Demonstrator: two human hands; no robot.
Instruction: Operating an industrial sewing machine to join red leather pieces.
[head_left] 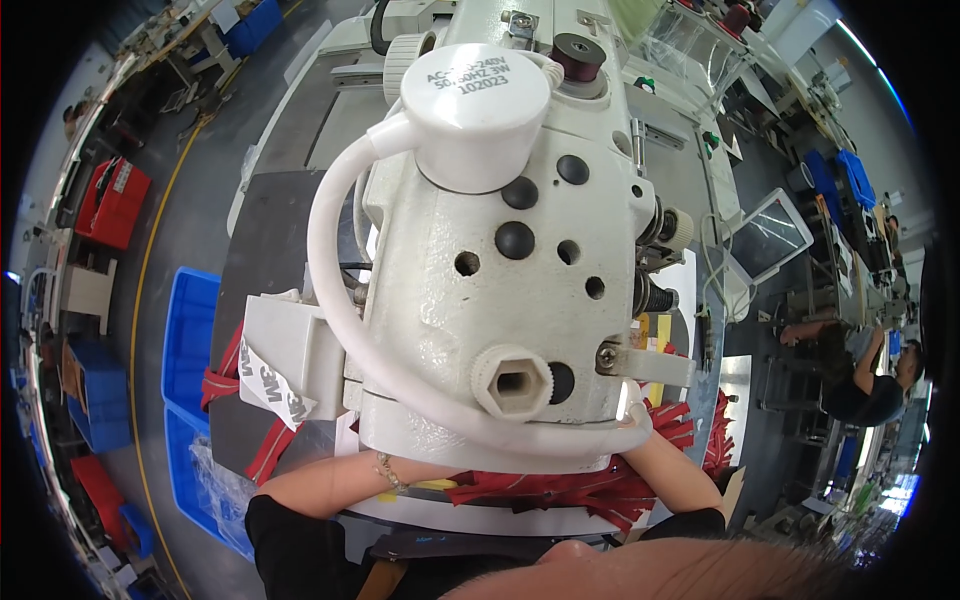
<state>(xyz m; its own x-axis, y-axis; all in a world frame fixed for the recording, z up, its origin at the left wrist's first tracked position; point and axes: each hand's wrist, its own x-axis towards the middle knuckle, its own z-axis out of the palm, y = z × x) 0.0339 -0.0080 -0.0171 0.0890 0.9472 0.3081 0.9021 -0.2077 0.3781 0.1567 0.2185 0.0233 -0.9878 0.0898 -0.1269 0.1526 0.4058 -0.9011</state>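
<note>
A large white sewing machine head (420,290) fills the middle of the view. My left forearm (330,483), with a bracelet at the wrist, reaches in from the lower left and goes under the machine. My right forearm (675,475) comes up from the lower right and passes behind its right side. Both hands are hidden by the machine, so what they hold does not show. A pile of red zipper strips (560,488) lies on the table between my forearms. More of the same red strip (272,452) hangs at the machine's left.
A white round lamp housing (480,120) with a thick white tube sits on the machine, near a dark thread bobbin (578,58). Blue bins (190,340) stand left of the table, one holding clear plastic. A tilted screen (770,238) and a seated person (865,385) are at the right.
</note>
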